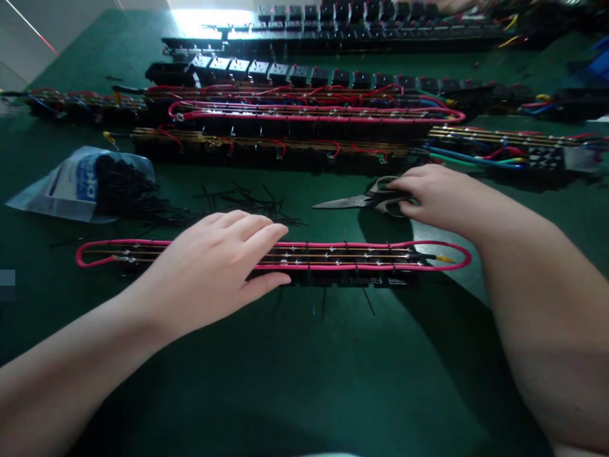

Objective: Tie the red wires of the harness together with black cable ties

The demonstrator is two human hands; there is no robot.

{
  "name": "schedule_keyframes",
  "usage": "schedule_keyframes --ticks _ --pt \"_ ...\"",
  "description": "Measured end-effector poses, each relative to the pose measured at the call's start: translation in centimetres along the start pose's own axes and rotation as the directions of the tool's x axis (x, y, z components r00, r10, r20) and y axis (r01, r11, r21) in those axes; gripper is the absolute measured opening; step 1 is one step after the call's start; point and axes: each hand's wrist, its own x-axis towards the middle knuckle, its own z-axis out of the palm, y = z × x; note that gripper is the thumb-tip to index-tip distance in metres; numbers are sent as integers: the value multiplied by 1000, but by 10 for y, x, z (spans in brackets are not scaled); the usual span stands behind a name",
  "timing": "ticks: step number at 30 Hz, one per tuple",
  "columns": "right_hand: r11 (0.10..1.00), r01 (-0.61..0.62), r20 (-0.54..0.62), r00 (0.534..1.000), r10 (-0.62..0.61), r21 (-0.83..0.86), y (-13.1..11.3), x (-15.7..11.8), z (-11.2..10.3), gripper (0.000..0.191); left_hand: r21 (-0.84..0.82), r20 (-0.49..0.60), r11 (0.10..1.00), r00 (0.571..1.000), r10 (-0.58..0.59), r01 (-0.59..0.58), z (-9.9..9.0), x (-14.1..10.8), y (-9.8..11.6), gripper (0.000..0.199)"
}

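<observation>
My left hand (223, 260) lies over a long black wired strip (333, 256), fingers across its top and thumb at its near side, gripping it. A red cable (438, 268) loops around the strip's upper face, tied down at several spots with black cable ties. Thin tie tails stick out on the near side. Beyond the strip's right half, my right hand (428, 193) has its fingers on the handles of a pair of scissors (352, 202). The blades point left, low over the table.
A clear plastic bag (80, 184) spilling black cable ties (126, 187) sits at left. Loose ties (252, 202) lie behind my left hand. Farther back, several similar wired strips (285, 149) and a row of black switch-like blocks (297, 75) stretch across the green table (295, 381).
</observation>
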Motion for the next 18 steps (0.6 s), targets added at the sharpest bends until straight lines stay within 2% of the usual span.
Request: schedule_keyframes --ticks 5,7,9,11,13,15,16,17,18 --pt "998 -66 -115 991 66 1 -8 -7 -3 21 -111 -86 992 995 59 -68 19 7 10 45" --pt "992 -127 -158 979 127 10 -5 -9 -6 21 -98 -145 989 984 99 -113 24 7 13 37" --pt "981 -189 -164 967 193 37 -2 -10 -12 24 -8 -257 981 948 188 -196 28 6 17 22" --pt "972 -222 -117 966 230 75 -2 -13 -22 31 139 -377 945 866 327 -297 30 5 22 9" --pt "963 -232 -26 971 238 139 -3 -19 -34 49 234 -445 903 786 429 -360 32 4 27 7" --pt "924 -282 68 959 274 259 1 -32 -45 68 234 -455 886 760 464 -401 33 4 29 7" --pt "907 -301 60 953 297 295 6 -41 -49 74 225 -448 882 760 471 -414 34 5 29 7" --pt "895 -296 95 955 281 334 13 -52 -50 74 222 -442 877 757 481 -427 36 5 28 7" --pt "876 -290 188 954 233 385 22 -65 -49 74 223 -433 868 753 496 -444 37 7 26 8"
